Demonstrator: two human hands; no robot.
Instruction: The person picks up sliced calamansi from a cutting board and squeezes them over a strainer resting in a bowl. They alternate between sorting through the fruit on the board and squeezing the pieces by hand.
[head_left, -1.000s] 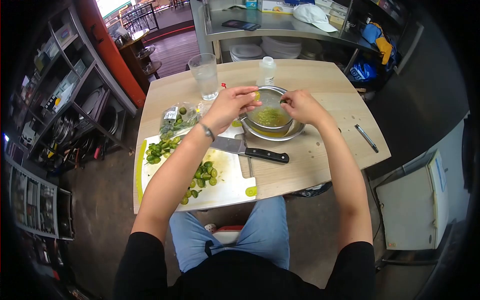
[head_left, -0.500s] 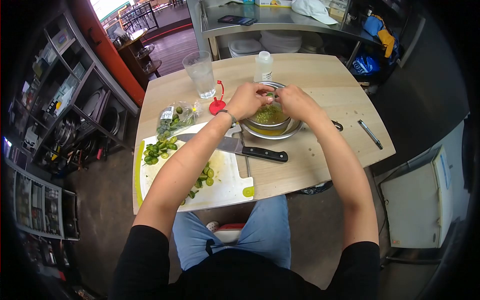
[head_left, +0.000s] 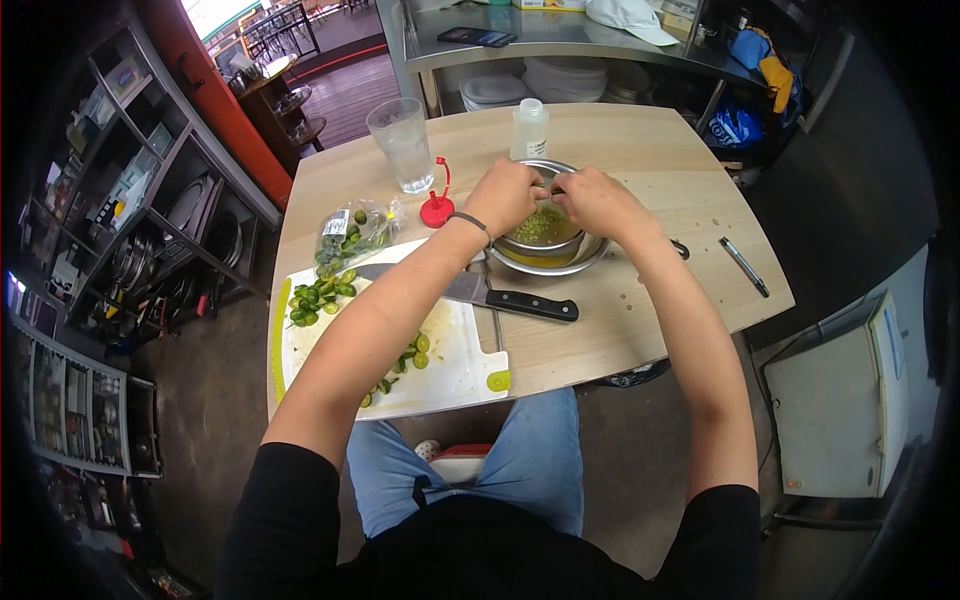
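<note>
My left hand point(head_left: 508, 197) and my right hand point(head_left: 600, 203) meet above a metal strainer point(head_left: 572, 245), fingers pinched together. Between the fingertips is a small green lime piece, mostly hidden by them. Wet greenish pulp and seeds point(head_left: 543, 226) lie in the strainer. It rests in a steel bowl point(head_left: 548, 271) with yellowish liquid. Left of the bowl, cut limes point(head_left: 318, 298) lie in two groups on a white cutting board point(head_left: 455, 350). A knife point(head_left: 530, 305) with a black handle lies across the board's edge, below my left wrist.
Behind the bowl stands a white plastic bottle point(head_left: 530, 130). A red squeeze cap point(head_left: 437, 208), a glass of water point(head_left: 402, 150) and a bag of limes point(head_left: 352, 240) are to the left. A marker point(head_left: 745, 268) lies at the right. A steel counter point(head_left: 560, 45) stands beyond.
Both hands stay over the strainer, fingertips still together. The left hand has turned slightly and the lime piece shows less between the fingers. The view has shifted a little.
</note>
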